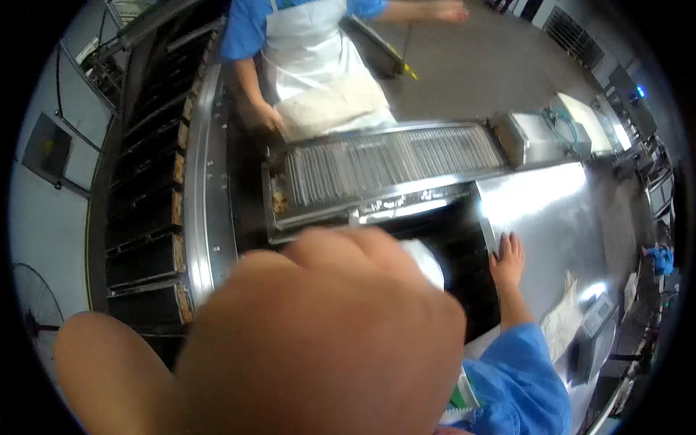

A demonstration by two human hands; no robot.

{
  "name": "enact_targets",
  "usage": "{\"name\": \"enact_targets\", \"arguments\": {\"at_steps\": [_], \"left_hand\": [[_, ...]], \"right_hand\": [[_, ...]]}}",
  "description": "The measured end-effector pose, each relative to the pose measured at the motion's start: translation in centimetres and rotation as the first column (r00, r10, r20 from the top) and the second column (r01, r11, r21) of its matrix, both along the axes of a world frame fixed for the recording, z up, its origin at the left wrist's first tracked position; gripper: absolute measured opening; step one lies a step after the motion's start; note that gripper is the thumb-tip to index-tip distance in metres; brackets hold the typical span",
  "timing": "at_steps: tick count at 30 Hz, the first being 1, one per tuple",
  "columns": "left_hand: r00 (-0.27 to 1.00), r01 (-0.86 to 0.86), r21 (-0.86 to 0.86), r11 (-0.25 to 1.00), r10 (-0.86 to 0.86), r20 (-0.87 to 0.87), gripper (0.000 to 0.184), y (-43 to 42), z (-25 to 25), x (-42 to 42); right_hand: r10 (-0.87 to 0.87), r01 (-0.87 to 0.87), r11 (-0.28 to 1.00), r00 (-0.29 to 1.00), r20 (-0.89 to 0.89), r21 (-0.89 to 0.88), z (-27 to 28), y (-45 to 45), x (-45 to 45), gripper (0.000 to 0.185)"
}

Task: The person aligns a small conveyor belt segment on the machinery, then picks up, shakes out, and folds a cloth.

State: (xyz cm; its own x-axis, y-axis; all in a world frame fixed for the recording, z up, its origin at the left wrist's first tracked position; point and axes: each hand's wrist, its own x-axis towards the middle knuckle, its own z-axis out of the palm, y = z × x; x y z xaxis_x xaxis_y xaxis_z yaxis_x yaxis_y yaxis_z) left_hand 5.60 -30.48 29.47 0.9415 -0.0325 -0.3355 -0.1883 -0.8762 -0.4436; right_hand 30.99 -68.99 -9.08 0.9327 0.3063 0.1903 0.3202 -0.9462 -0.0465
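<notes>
Very close to the camera, my left hand looms large and blurred, knuckles up and fingers curled like a fist. Its fingertips are hidden, and so is anything it may hold. Behind its knuckles a small white shape shows in part. My right hand, in a blue sleeve, lies on the edge of the steel table with fingers stretched out. Nothing is in it. Beside that hand is a dark opening next to the tabletop.
A conveyor of long dark pans runs along the left. Across from me a co-worker in a white apron stands behind a ridged metal conveyor. A whitish cloth and a scale-like device sit at right.
</notes>
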Motion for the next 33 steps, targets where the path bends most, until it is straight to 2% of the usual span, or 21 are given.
{"name": "enact_targets", "arguments": {"at_steps": [16,21,22,24,25,26,27,28,29,30,32,33], "left_hand": [[0.998,0.027,-0.036,0.999,-0.025,0.058,0.025,0.6,0.3,0.3],[0.993,0.022,-0.102,0.995,-0.009,0.12,0.026,2.0,0.8,-0.2],[0.989,0.016,-0.158,0.987,0.007,0.145,0.026,2.9,0.1,-0.2],[0.986,-0.043,-0.291,0.956,0.088,0.144,0.026,5.6,-2.7,-0.2],[0.98,-0.133,-0.372,0.919,0.178,0.089,0.034,7.6,-5.0,-0.2],[0.956,-0.265,-0.311,0.913,0.29,0.036,0.034,9.2,-7.9,0.2],[0.884,-0.465,-0.285,0.838,0.455,-0.104,0.052,10.6,-9.9,0.8],[0.854,-0.514,-0.33,0.792,0.51,-0.106,0.055,12.5,-12.5,0.6],[0.82,-0.558,-0.375,0.74,0.562,-0.112,0.058,14.5,-15.4,0.0],[0.824,-0.552,-0.371,0.747,0.556,-0.108,0.058,16.5,-18.5,-0.7],[0.787,-0.494,-0.486,0.721,0.609,0.103,0.061,20.3,-24.2,-2.8],[0.79,-0.489,-0.483,0.726,0.604,0.108,0.061,21.7,-26.2,-3.7]], "right_hand": [[0.032,-0.034,0.999,0.998,0.059,0.036,-0.7,-0.4,-0.1,0.073],[0.011,-0.013,0.997,1.0,0.021,0.072,-0.1,0.1,0.0,0.07],[0.007,-0.007,0.997,1.0,0.01,0.076,0.0,0.1,-0.3,0.07],[0.005,-0.007,0.996,1.0,0.017,0.093,-0.3,0.0,-0.2,0.07],[0.004,-0.006,0.996,1.0,0.019,0.089,-0.4,0.0,-0.3,0.07],[-0.004,0.003,0.996,1.0,0.011,0.093,-0.3,0.1,-0.3,0.071],[-0.012,0.011,0.995,1.0,0.01,0.104,-0.5,0.0,-0.2,0.071],[-0.006,0.004,0.995,1.0,0.017,0.102,-0.7,-0.2,-0.1,0.071],[-0.001,-0.001,0.995,1.0,0.024,0.098,-0.8,-0.3,-0.1,0.071],[-0.01,0.007,0.995,1.0,0.024,0.104,-0.6,-0.2,-0.1,0.071],[-0.033,0.037,0.992,0.999,-0.039,0.121,0.0,0.2,-0.1,0.07],[-0.038,0.042,0.991,0.999,-0.037,0.126,0.2,0.3,0.1,0.07]]}}
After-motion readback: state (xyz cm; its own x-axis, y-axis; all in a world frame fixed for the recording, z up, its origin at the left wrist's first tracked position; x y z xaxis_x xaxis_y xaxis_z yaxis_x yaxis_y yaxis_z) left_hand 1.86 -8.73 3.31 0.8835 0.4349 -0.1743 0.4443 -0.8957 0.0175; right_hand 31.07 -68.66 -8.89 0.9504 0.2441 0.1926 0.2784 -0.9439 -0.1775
